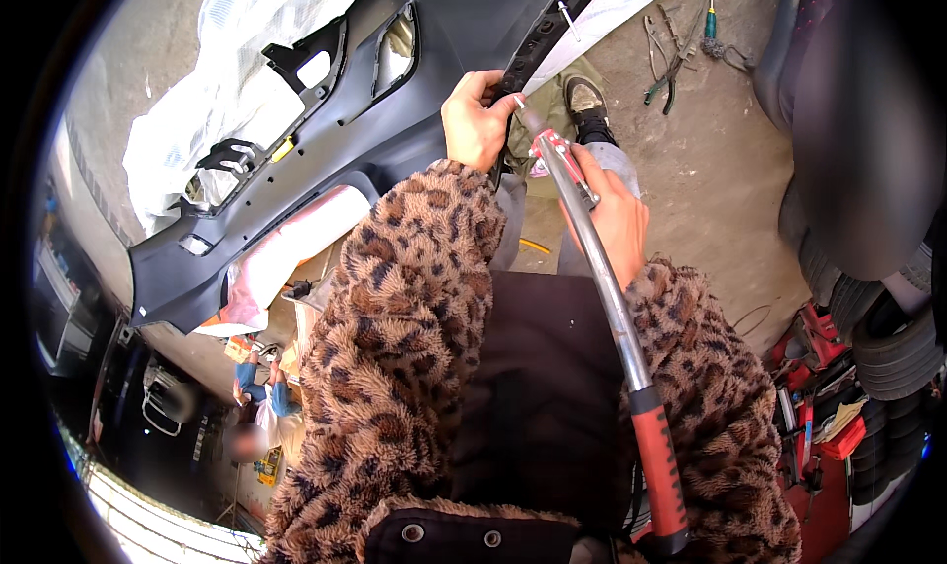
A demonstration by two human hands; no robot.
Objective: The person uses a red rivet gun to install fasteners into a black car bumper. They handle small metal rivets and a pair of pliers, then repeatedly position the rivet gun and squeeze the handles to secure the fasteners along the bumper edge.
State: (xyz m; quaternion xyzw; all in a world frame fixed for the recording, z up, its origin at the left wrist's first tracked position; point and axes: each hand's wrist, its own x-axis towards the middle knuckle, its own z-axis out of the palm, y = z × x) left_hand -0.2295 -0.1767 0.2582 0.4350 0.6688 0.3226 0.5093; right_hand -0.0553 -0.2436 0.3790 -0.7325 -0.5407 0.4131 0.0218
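A large dark grey car bumper (pixel 419 145) lies on its side to my left, with cut-outs and a black perforated strip (pixel 543 36) along its near right edge. My left hand (pixel 475 120) is closed on that edge, thumb and fingers bent around it. Its thumb is close to the nose of a long-handled rivet gun (pixel 614 308), where a small pale tip shows. My right hand (pixel 614 214) is wrapped round the rivet gun just behind its red head. One steel handle slants down toward me and ends in a red and black grip. A thin silver pin (pixel 568 22) stands out of the strip.
White plastic wrapping (pixel 212 101) drapes behind the bumper. Pliers (pixel 671 66) and a green-handled screwdriver (pixel 710 27) lie on the concrete floor. Stacked tyres (pixel 898 347) and red tools (pixel 814 337) stand at right. Another person (pixel 266 406) is at lower left.
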